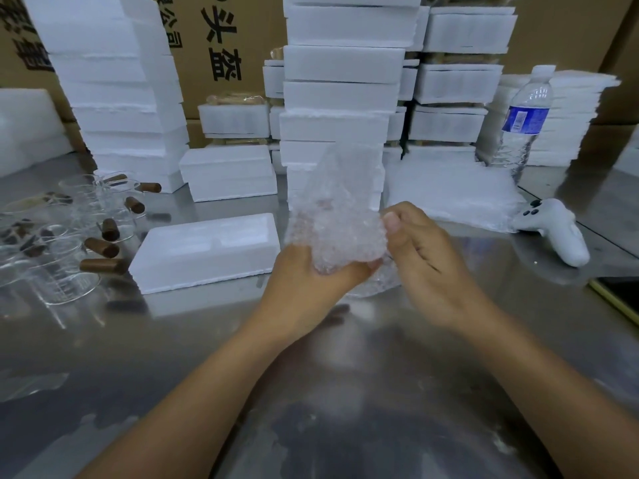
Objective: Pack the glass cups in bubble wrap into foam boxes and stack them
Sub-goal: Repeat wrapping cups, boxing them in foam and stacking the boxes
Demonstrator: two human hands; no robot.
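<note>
Glass cups (pixel 69 236) loose far left on counter (pixel 345 375), open foam box (pixel 207 250) beside them. Bubble wrap (pixel 337 219) held mid-air, left hand (pixel 307 285) fingers curled beneath, right hand (pixel 425 257) fingers pinching its edge. Foam box stacks (pixel 342 95) close behind; bottle (pixel 527 112), controller (pixel 556 229) right.

The bubble wrap (pixel 337 209) hides the fingertips of my left hand (pixel 311 281); what it holds inside, I cannot tell. At the right, the edge cuts off a dark flat thing (pixel 619 295).
</note>
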